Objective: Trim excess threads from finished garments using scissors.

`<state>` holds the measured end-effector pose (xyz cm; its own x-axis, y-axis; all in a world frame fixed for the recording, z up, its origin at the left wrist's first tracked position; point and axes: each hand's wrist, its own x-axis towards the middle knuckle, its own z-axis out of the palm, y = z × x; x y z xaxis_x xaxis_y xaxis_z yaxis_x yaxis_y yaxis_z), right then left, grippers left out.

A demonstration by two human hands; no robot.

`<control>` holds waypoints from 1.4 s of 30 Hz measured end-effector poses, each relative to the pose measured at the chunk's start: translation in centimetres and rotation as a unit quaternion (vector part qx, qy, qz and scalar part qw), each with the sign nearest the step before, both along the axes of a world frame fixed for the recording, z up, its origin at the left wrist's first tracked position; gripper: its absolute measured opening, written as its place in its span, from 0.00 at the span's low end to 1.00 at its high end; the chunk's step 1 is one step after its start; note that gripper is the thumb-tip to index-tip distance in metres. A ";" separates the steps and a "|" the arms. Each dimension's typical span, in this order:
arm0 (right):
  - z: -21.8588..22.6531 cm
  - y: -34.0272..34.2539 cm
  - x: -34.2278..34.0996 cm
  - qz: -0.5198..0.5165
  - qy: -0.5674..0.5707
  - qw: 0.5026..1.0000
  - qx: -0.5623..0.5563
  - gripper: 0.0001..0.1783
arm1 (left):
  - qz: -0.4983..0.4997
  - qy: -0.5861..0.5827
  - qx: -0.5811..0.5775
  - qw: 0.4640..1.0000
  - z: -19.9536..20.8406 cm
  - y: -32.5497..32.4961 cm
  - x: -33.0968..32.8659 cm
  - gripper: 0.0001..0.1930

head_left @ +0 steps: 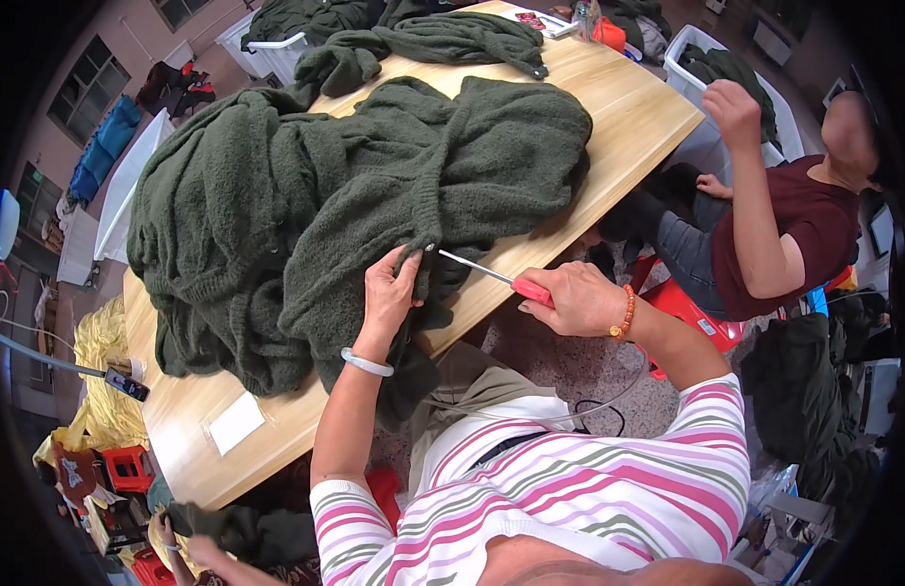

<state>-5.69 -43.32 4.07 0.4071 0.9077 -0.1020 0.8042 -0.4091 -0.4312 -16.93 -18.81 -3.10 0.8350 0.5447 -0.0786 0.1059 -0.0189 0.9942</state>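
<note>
The left hand [389,293] pinches the edge of a dark green knitted garment [355,195] near the frame's centre, its grip clenched on the fabric where it hangs over the counter [628,117] edge. The right hand [574,298], right of centre, is closed around the red handle of a thin metal tool [477,267] whose tip meets the knit beside the left fingers. The work looks under way at this one spot; most of the heaped garment lies untouched. Another green garment [423,44] lies at upper centre, and a seated person [784,225] is at the right.
</note>
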 end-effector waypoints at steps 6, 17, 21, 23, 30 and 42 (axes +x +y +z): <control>0.9 0.5 -0.2 -0.001 -0.015 1.000 -0.019 0.13 | -0.003 -0.010 -0.007 1.000 -1.3 0.7 -0.4 0.10; 0.2 0.5 -1.7 0.094 0.028 0.994 -0.049 0.16 | -0.009 -0.042 -0.200 0.979 -1.6 1.5 -1.0 0.11; 0.1 0.7 -1.9 0.048 -0.013 0.999 -0.010 0.17 | 0.014 -0.038 -0.252 0.967 -1.8 1.7 -1.4 0.12; 0.3 0.8 -2.5 0.071 -0.004 0.997 -0.035 0.17 | 0.015 -0.034 -0.252 0.967 -2.0 1.7 -1.5 0.13; -0.2 0.7 -1.7 0.034 0.018 0.999 -0.016 0.15 | 0.004 -0.066 0.020 0.998 -2.2 2.0 -4.7 0.27; 0.4 -0.1 -3.2 0.098 0.057 0.991 -0.071 0.16 | -0.010 0.024 0.418 0.908 -3.5 -0.1 -7.9 0.07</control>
<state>-8.91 -43.39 4.49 0.2025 0.9414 -0.2698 0.8242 -0.3126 -0.4722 -24.86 -18.96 -6.59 0.8523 0.4149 0.3186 0.1397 -0.7675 0.6257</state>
